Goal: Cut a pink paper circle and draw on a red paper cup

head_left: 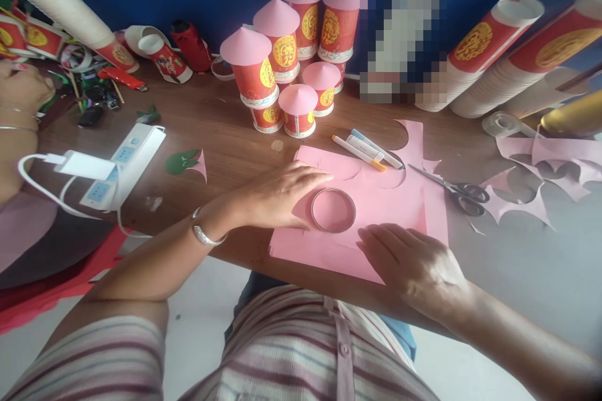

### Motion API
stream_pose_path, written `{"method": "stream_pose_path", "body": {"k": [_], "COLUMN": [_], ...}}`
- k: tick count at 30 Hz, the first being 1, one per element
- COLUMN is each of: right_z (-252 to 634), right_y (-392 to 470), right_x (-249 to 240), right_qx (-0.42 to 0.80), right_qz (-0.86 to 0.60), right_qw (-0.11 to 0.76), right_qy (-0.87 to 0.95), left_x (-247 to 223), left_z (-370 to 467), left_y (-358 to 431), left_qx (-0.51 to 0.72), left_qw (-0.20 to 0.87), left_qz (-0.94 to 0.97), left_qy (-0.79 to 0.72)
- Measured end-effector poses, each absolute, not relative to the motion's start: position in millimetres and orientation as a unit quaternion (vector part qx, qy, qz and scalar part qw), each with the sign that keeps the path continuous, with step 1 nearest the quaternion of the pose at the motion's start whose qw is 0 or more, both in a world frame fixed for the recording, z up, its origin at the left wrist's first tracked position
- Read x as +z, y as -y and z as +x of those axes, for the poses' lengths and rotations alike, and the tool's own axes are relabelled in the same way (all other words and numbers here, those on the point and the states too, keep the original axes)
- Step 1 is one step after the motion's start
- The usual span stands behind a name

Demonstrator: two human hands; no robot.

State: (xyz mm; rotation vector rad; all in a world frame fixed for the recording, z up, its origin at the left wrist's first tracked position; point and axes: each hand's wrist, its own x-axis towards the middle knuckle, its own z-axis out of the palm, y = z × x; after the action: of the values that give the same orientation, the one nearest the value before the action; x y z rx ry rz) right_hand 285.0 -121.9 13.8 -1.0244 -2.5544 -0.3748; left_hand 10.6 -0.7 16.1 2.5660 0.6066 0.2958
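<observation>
A thin round ring (333, 210) lies flat on a stack of pink paper (324, 247) at the table's front edge. My left hand (286, 191) rests on the paper just left of the ring, thumb and fingers spread in a loose curve beside it; whether they touch it I cannot tell. Lower right, my right hand (416, 263) lies palm down on the sheets with its fingers stretched out. Behind the ring, an orange-capped marker (360, 153) and a blue-capped marker (376, 147) lie on the paper. Scissors (454, 188) lie partly open at the paper's right side.
Red paper-cup towers (254, 78) with pink cone roofs stand at the back. Stacked cups (484, 44) lean at the right, near pink offcuts (517, 194) and a tape roll (501, 124). A power strip (125, 166) lies left, beside another person's hand (23, 91).
</observation>
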Motion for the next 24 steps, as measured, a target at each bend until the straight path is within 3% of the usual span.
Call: {"method": "stream_pose_path", "body": {"k": [8,24], "right_z": [274,266], "right_y": [91,78], "right_x": [1,-13], "right_qx": [0.059,0.100], "right_qz": [-0.414,-0.433], "right_qw": [0.208,0.218], "right_qy": [0.884,0.869], "left_x": [9,-2], "left_z": [-3,-6], "left_y": [-1,-1], "left_qx": [0.086,0.114], "left_qw": [0.262,0.258], "left_qz": [0.925,0.927], "left_qy": [-0.262,-0.247]}}
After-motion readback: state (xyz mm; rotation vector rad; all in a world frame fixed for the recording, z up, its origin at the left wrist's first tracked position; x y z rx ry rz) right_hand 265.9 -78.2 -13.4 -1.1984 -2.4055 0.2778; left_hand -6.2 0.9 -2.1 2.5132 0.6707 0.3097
